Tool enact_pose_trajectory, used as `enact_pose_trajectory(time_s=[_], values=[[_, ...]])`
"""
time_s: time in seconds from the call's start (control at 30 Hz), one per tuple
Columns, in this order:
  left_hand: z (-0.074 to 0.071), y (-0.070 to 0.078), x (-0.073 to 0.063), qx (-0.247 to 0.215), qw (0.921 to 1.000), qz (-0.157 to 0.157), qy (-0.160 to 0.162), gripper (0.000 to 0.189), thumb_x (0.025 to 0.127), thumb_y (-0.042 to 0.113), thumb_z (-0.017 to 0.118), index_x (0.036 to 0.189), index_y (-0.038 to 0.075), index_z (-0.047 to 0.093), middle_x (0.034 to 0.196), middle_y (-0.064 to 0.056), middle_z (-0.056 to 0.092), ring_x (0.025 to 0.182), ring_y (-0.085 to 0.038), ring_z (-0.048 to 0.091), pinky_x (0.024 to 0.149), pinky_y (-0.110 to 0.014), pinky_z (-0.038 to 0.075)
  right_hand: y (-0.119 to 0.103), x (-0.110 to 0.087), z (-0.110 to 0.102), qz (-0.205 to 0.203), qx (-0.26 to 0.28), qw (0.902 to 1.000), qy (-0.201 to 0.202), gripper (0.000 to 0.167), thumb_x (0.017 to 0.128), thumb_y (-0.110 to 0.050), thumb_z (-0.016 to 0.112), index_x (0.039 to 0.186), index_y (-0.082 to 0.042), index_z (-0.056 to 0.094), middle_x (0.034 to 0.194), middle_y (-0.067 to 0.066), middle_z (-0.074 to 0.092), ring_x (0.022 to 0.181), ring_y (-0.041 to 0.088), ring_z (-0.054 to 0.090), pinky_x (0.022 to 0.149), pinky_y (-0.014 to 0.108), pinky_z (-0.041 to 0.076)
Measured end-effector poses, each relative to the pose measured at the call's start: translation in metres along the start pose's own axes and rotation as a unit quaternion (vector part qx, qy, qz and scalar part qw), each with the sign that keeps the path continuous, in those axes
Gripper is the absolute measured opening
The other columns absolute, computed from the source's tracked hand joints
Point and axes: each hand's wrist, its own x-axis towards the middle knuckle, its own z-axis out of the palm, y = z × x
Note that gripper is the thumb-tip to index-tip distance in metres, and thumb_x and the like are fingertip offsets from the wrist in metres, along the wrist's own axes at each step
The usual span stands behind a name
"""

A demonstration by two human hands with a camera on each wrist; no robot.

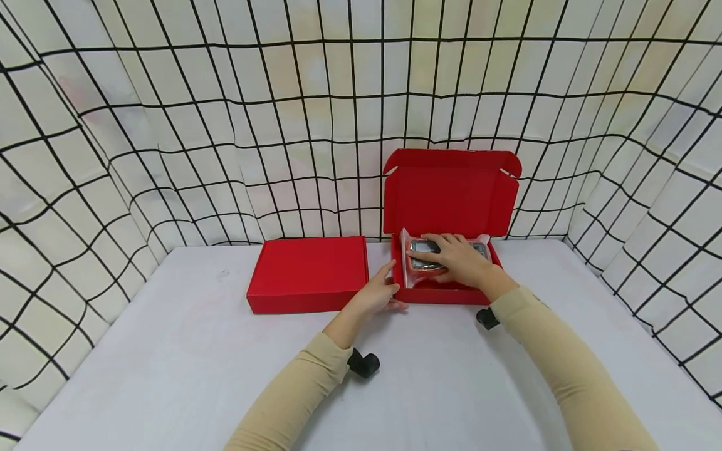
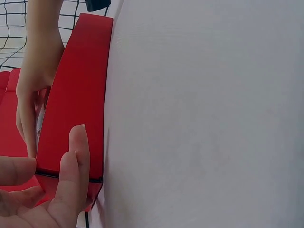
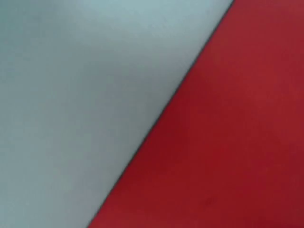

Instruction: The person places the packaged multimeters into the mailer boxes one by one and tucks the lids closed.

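A red cardboard box [image 1: 452,295] stands with its lid raised at the back of the table. Inside lies a dark device with pale panels, in pinkish clear wrap [image 1: 410,275]. My right hand [image 1: 462,260] holds this wrapped device from above, fingers spread over its face and far edge, thumb near its front edge. At the box's front left corner, my left hand [image 1: 375,294] grips the walls; in the left wrist view its fingers [image 2: 78,145] lie along the red front wall [image 2: 88,80]. The right wrist view has only blurred red cardboard [image 3: 228,142] and pale surface.
A second red box [image 1: 310,269], closed, lies to the left of the open one. The raised lid [image 1: 451,194] leans near the black-lined white backdrop [image 1: 293,125]. Black wrist pieces [image 1: 363,363] hang under the forearms above the white table [image 1: 169,363].
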Motion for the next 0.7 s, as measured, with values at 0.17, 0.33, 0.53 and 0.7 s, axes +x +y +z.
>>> enact_pose_trajectory(time_s=[0.17, 0.33, 0.53, 0.7], values=[[0.0015, -0.0002, 0.0006, 0.007, 0.9999, 0.007, 0.003, 0.066, 0.108, 0.005, 0.046, 0.166, 0.017, 0.017, 0.162, -0.023, 0.031, 0.09, -0.031, 0.074, 0.073, -0.022, 0.057, 0.0003, 0.0001, 0.0012, 0.012, 0.023, 0.9991, -0.035, 0.094, 0.079, -0.026, 0.091, 0.158, -0.031, 0.041, 0.156, 0.013, 0.04, 0.139, 0.037, 0.04, 0.111, 0.064, 0.036], [0.0029, 0.0015, 0.0, 0.01, 0.9999, 0.005, 0.0, 0.066, 0.109, 0.004, 0.045, 0.166, 0.018, 0.016, 0.163, -0.023, 0.029, 0.087, -0.028, 0.074, 0.07, -0.021, 0.055, 0.002, 0.0014, 0.0022, 0.031, 0.037, 0.9969, -0.062, 0.092, 0.08, -0.027, 0.09, 0.159, -0.03, 0.041, 0.156, 0.013, 0.04, 0.139, 0.037, 0.041, 0.111, 0.064, 0.037], [0.0032, 0.0028, -0.0012, 0.014, 0.9999, 0.0, 0.005, 0.066, 0.109, 0.006, 0.045, 0.166, 0.02, 0.016, 0.163, -0.022, 0.029, 0.089, -0.03, 0.074, 0.072, -0.022, 0.056, 0.0032, 0.0047, 0.0014, 0.048, 0.085, 0.991, -0.092, 0.089, 0.084, -0.025, 0.086, 0.16, -0.029, 0.039, 0.159, 0.014, 0.036, 0.142, 0.039, 0.036, 0.105, 0.066, 0.042], [0.0026, 0.0031, -0.0005, 0.007, 1.0, -0.003, 0.005, 0.066, 0.109, 0.006, 0.046, 0.166, 0.019, 0.016, 0.161, -0.022, 0.032, 0.092, -0.031, 0.073, 0.078, -0.026, 0.058, 0.0023, 0.0068, -0.0015, 0.059, 0.119, 0.9847, -0.114, 0.089, 0.086, -0.023, 0.085, 0.16, -0.028, 0.038, 0.161, 0.015, 0.033, 0.143, 0.04, 0.034, 0.099, 0.065, 0.048]])
